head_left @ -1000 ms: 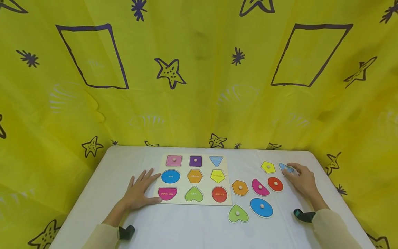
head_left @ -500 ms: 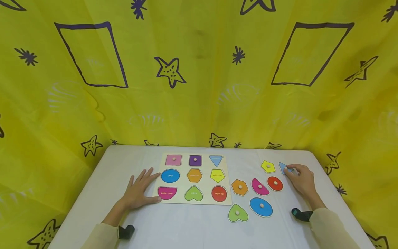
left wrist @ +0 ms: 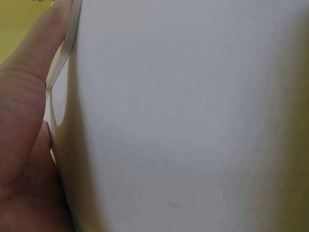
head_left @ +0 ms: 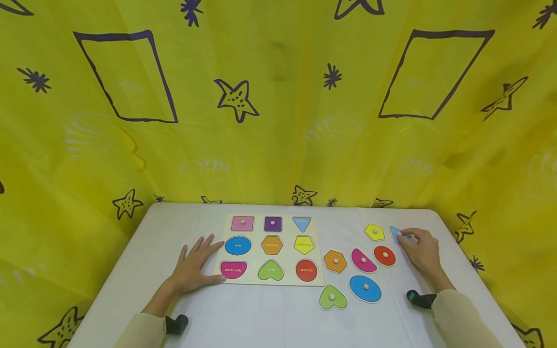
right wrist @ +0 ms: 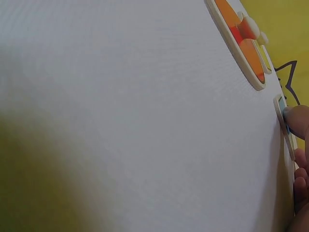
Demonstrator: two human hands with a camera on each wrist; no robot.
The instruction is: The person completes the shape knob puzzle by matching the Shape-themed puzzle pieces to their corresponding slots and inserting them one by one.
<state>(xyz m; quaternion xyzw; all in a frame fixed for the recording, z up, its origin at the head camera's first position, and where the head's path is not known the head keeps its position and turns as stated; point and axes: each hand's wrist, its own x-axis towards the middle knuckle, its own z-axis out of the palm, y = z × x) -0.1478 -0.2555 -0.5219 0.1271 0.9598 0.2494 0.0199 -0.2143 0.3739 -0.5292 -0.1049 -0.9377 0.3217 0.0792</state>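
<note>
The wooden puzzle board (head_left: 255,279) lies on the white table. My left hand (head_left: 193,266) rests at the board's left side, fingers spread, thumb and fingertips on its edge; in the left wrist view the thumb (left wrist: 29,82) touches the board's rim. Pink rectangle (head_left: 237,225) and purple square (head_left: 279,227) pieces with knobs sit in the back row. At the far right, my right hand (head_left: 421,251) pinches the blue triangle piece (head_left: 394,232) by its knob. The right wrist view shows that piece (right wrist: 281,107) edge-on under the thumb, close to the table.
Loose knobbed pieces lie right of the board: yellow pentagon (head_left: 371,234), red circle (head_left: 381,257), magenta half round (head_left: 359,256), orange hexagon (head_left: 332,266), blue oval (head_left: 359,294) and green heart (head_left: 326,303). A yellow curtain (head_left: 278,145) hangs behind the table (head_left: 261,319).
My right thumb and fingers have shifted slightly and come together at the triangle's knob; the right wrist has moved a little left. My left hand and the board stay in place.
</note>
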